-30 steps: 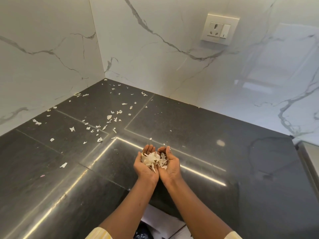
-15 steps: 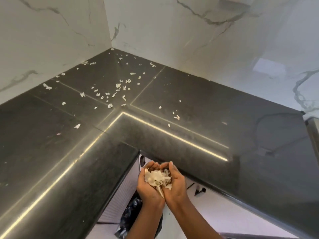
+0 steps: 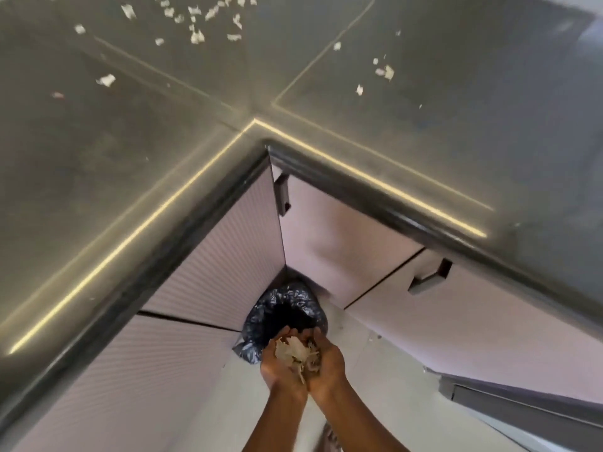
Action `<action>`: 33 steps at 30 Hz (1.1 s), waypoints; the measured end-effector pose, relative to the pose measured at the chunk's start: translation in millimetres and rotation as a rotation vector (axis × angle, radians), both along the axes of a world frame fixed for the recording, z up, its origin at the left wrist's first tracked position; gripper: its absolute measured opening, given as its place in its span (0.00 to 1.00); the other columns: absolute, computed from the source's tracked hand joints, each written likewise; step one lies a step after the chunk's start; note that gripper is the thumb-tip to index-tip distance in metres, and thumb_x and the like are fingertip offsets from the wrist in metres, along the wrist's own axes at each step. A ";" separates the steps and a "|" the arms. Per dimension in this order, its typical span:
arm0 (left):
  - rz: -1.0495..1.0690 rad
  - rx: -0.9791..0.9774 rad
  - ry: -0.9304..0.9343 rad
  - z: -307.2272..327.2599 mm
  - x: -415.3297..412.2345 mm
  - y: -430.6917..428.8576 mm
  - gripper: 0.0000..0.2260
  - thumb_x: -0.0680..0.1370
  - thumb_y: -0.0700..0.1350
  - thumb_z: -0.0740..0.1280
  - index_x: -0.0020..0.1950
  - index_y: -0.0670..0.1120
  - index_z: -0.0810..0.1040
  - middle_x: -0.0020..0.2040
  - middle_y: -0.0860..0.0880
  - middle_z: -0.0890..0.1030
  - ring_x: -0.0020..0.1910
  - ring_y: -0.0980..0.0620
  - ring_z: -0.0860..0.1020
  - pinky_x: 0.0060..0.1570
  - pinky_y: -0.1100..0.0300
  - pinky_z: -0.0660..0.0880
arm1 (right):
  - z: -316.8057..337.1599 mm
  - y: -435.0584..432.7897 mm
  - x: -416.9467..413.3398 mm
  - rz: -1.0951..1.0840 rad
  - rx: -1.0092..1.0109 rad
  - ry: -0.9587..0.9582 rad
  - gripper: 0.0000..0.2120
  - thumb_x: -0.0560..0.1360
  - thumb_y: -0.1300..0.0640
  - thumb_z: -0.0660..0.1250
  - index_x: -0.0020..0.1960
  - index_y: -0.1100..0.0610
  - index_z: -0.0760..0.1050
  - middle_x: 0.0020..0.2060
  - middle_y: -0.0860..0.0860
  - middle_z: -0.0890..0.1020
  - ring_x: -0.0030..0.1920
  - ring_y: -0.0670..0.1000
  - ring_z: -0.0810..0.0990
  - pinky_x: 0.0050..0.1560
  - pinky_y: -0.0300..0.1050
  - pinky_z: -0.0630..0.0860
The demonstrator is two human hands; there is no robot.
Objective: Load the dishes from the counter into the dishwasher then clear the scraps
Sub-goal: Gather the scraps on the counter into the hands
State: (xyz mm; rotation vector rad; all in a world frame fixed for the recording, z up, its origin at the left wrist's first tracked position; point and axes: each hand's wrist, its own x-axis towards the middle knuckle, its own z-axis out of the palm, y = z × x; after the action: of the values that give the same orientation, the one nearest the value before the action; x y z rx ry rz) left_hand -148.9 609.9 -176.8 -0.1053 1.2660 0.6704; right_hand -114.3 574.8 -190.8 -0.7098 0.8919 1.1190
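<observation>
Clearing scraps: left hand and right hand, fingers curled into 1 cup, hold pale papery scraps at the near rim of the black plastic bin bag. Next, likely: advance, part hands. White flakes lie on the far dark stone countertop.

Landmark: the counter's inner corner, where its two front edges meet.
Counter: dark polished stone, L-shaped, wrapping round the inner corner. Bright light lines follow both front edges and join just behind it.
Scraps: pale flakes on the counter, thickest well behind the inner corner. A smaller group lies behind it to the right, lone flakes behind it to the left.
Floor: pale, below the inner corner.
Bin bag: black, mouth open, on the floor below the inner corner.
</observation>
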 end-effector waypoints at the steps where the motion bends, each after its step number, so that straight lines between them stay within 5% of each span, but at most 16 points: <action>1: -0.027 -0.022 0.023 -19.2 -1.7 1.8 0.13 0.80 0.44 0.54 0.42 0.42 0.75 0.38 0.43 0.78 0.38 0.44 0.76 0.42 0.52 0.74 | -22.4 0.7 -2.3 0.006 -0.032 0.001 0.13 0.78 0.58 0.59 0.36 0.62 0.72 0.33 0.58 0.77 0.40 0.59 0.77 0.55 0.58 0.72; 6: -0.146 -0.063 0.057 -116.5 -2.4 20.8 0.11 0.78 0.40 0.55 0.38 0.42 0.72 0.31 0.43 0.77 0.33 0.44 0.75 0.31 0.58 0.77 | -110.2 20.3 -1.6 0.035 -0.163 -0.005 0.16 0.81 0.60 0.55 0.34 0.61 0.68 0.20 0.55 0.76 0.30 0.56 0.77 0.35 0.48 0.77; 10: -0.197 -0.055 0.107 -182.8 2.9 43.1 0.13 0.79 0.42 0.54 0.40 0.40 0.75 0.31 0.41 0.79 0.37 0.42 0.76 0.39 0.52 0.74 | -170.4 38.4 5.5 0.041 -0.186 0.010 0.16 0.81 0.58 0.53 0.35 0.59 0.67 0.21 0.56 0.77 0.33 0.56 0.77 0.39 0.49 0.74; 13: -0.221 -0.030 0.059 -220.2 7.4 57.4 0.18 0.82 0.50 0.51 0.50 0.41 0.75 0.44 0.41 0.78 0.42 0.42 0.76 0.49 0.49 0.72 | -203.9 49.6 12.5 0.036 -0.188 -0.012 0.15 0.80 0.54 0.55 0.38 0.59 0.69 0.33 0.59 0.79 0.39 0.57 0.76 0.45 0.51 0.73; 17: -0.368 0.021 0.004 -242.5 4.5 66.2 0.27 0.81 0.59 0.50 0.69 0.42 0.69 0.65 0.43 0.74 0.64 0.44 0.72 0.62 0.49 0.66 | -216.2 54.8 16.2 0.090 -0.214 -0.070 0.22 0.79 0.46 0.57 0.64 0.61 0.69 0.59 0.58 0.75 0.63 0.58 0.73 0.62 0.54 0.68; 19: -0.402 0.010 0.009 -242.9 2.5 66.9 0.28 0.80 0.61 0.48 0.71 0.43 0.66 0.67 0.46 0.72 0.69 0.46 0.67 0.66 0.52 0.62 | -210.4 52.6 18.6 0.084 -0.204 -0.093 0.25 0.80 0.46 0.55 0.72 0.59 0.62 0.69 0.54 0.68 0.69 0.55 0.66 0.67 0.51 0.62; 25: -0.349 -0.047 -0.035 -224.4 -16.0 58.2 0.31 0.79 0.64 0.44 0.77 0.48 0.49 0.77 0.47 0.52 0.76 0.48 0.50 0.74 0.51 0.45 | -191.8 37.5 15.1 0.055 -0.264 -0.089 0.24 0.80 0.50 0.55 0.72 0.61 0.61 0.72 0.54 0.65 0.73 0.53 0.60 0.73 0.49 0.54; 28: -0.285 -0.045 -0.058 -184.0 -21.3 44.8 0.29 0.79 0.63 0.46 0.77 0.51 0.51 0.77 0.47 0.57 0.76 0.45 0.53 0.73 0.48 0.46 | -161.5 25.6 10.3 0.074 -0.276 -0.101 0.21 0.80 0.55 0.55 0.70 0.63 0.65 0.70 0.56 0.68 0.72 0.54 0.61 0.74 0.49 0.52; 33: -0.236 -0.024 -0.071 -87.6 -24.4 19.1 0.29 0.79 0.62 0.50 0.76 0.49 0.54 0.74 0.44 0.62 0.74 0.44 0.59 0.72 0.49 0.55 | -73.7 6.7 3.7 0.106 -0.217 -0.134 0.18 0.80 0.58 0.56 0.68 0.64 0.66 0.64 0.58 0.73 0.67 0.57 0.69 0.69 0.49 0.63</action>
State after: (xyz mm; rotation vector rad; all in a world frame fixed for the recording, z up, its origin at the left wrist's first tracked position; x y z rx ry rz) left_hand -173.3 629.0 -264.4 0.0008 1.1960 0.4448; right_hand -110.7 581.5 -264.6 -1.0096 0.8769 1.0637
